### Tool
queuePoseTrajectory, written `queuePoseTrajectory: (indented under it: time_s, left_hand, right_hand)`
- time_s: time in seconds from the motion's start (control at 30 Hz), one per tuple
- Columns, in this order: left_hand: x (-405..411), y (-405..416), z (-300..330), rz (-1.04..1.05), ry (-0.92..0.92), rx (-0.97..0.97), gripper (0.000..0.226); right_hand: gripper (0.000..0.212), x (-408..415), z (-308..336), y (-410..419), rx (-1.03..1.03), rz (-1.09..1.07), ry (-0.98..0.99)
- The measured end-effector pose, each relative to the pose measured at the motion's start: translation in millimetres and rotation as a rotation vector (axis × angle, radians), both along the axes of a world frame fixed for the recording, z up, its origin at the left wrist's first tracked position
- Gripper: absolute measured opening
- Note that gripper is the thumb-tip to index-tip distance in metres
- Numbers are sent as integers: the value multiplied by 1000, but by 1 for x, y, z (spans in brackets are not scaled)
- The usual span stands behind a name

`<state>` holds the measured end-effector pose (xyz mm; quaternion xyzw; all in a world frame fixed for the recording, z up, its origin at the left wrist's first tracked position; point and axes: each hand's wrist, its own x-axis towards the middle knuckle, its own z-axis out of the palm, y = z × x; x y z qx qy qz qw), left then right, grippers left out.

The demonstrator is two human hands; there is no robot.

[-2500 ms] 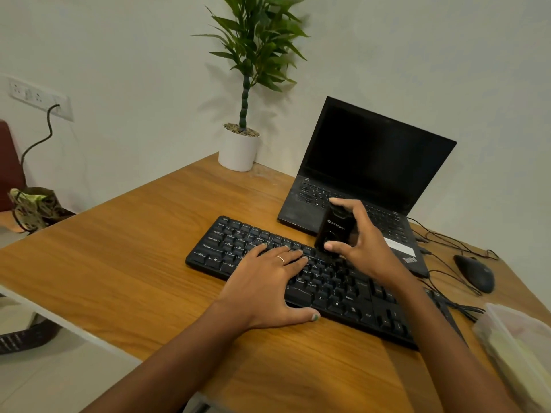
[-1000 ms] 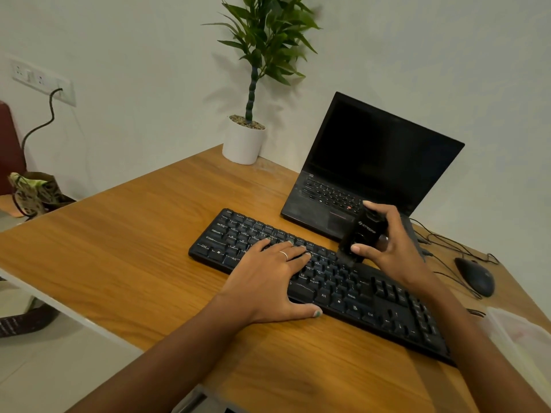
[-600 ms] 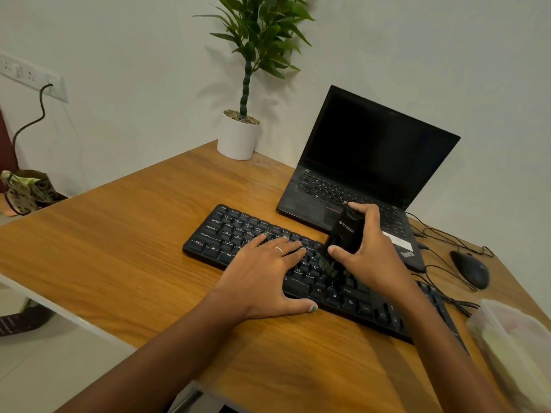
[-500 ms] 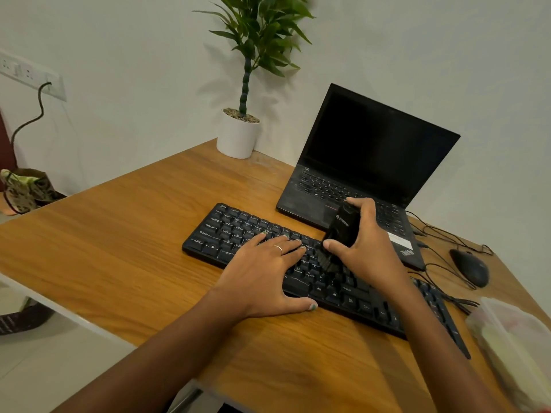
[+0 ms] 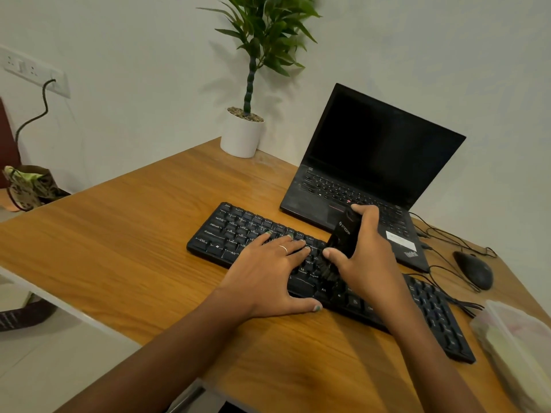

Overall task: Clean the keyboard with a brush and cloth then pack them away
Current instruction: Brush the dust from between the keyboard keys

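Observation:
A black keyboard (image 5: pixel 238 231) lies slantwise on the wooden desk (image 5: pixel 119 234). My left hand (image 5: pixel 268 272) rests flat on its middle keys, fingers spread, thumb at the front edge. My right hand (image 5: pixel 366 260) grips a black brush (image 5: pixel 343 236) with a printed logo, bristles down on the keys just right of my left fingertips. At the right edge lies a clear plastic container (image 5: pixel 518 347) with something pale yellow inside, perhaps the cloth.
An open black laptop (image 5: pixel 372 156) stands behind the keyboard. A black mouse (image 5: pixel 474 269) and tangled cables (image 5: pixel 447 239) lie to the right. A potted plant (image 5: pixel 244 132) is at the back corner. A bag (image 5: pixel 29 183) sits beyond the desk's left edge.
The brush swept from the keyboard's right part leftward to the middle keys and now sits a little lower on them. My left hand stayed pressed on the keyboard.

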<state>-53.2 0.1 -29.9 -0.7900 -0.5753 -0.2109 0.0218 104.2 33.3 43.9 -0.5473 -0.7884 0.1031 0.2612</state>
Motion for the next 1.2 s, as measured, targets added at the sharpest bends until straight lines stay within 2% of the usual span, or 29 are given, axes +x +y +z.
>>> queuePoseTrajectory:
  time_s: [0.17, 0.27, 0.4, 0.5, 0.73, 1.0, 1.2]
  left_hand:
    - [0, -2, 2, -1, 7, 2, 96]
    - [0, -1, 2, -3, -4, 7, 96]
    - [1, 0, 1, -7, -6, -1, 97]
    - [1, 0, 1, -8, -14, 7, 96]
    - [0, -1, 2, -2, -1, 7, 96]
    - [-1, 1, 1, -14, -14, 1, 96]
    - [-1, -2, 4, -10, -6, 7, 96]
  right_hand:
    - [77, -12, -6, 28, 55, -120, 92]
    - [76, -12, -2, 31, 10, -150, 119]
    - [72, 0, 7, 3, -122, -9, 23]
    - [72, 2, 9, -7, -111, 36, -33]
    - [75, -22, -2, 22, 24, -129, 70]
    - [73, 3, 9, -5, -160, -39, -58]
    - [76, -15, 1, 5, -1, -158, 31]
